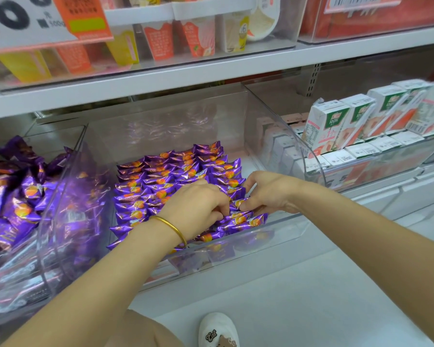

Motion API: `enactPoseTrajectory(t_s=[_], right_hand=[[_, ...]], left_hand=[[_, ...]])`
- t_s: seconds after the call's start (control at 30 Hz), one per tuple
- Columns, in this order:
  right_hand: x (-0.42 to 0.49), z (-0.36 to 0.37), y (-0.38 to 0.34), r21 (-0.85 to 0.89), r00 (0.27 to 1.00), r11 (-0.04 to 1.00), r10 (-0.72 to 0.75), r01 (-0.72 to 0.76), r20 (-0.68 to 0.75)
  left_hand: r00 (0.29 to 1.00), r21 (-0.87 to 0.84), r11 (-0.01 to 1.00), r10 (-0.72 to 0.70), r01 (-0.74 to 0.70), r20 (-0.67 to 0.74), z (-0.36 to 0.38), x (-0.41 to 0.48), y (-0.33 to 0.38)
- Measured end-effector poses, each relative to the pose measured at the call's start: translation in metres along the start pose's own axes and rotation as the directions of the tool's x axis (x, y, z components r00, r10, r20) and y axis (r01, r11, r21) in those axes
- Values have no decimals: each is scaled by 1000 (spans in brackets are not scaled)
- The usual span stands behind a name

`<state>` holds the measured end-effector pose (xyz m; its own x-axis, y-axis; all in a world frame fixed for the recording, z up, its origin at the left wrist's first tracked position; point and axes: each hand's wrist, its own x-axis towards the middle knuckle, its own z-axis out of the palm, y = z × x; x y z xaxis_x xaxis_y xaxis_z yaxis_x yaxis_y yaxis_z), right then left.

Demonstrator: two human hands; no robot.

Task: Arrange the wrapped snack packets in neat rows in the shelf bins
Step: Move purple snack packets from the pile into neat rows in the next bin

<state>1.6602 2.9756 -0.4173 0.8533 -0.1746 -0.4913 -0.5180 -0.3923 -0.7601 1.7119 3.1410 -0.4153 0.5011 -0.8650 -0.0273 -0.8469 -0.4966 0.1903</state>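
Purple wrapped snack packets [166, 176] with orange fruit prints lie in neat rows inside the middle clear shelf bin [281, 229]. My left hand [198, 204], with a gold bangle on the wrist, reaches into the bin and its curled fingers pinch a packet [237, 203] near the front right of the rows. My right hand [268, 191] pinches the same packet from the right side. More packets [246, 221] lie along the bin's front edge below my fingers. A loose heap of the same purple packets [13, 196] fills the left clear bin [60, 191].
White juice cartons [356, 121] stand in rows in the bin to the right. The upper shelf [161, 78] holds orange and yellow snack cups. A price sign [23, 18] hangs top left. My white slipper [218, 329] shows on the pale floor below.
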Motion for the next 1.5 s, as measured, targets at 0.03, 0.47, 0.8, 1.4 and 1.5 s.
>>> enactPoseTrajectory(t_s=[0.03,0.47,0.8,1.4,1.5], right_hand=[[1,1,-1,-19,1000,1000,-16,16,8],[-39,17,-50,-244,842,881,-463,404,-276],[-74,156,-158,-308,580,567,-813,764,-58],[14,211,-225,-930,821,-61,-452,362,349],[15,209,-226,-915,807,-33,-460,402,371]], left_hand=[[1000,-11,1000,-2,2,23,0,0,-1],[834,-385,915,-302,119,-461,-71,-98,-16],[462,-371,840,-531,395,-711,-67,-211,-90],[722,44,765,-586,643,-369,-40,-181,-159],[701,3,763,-593,647,-396,-44,-181,-159]])
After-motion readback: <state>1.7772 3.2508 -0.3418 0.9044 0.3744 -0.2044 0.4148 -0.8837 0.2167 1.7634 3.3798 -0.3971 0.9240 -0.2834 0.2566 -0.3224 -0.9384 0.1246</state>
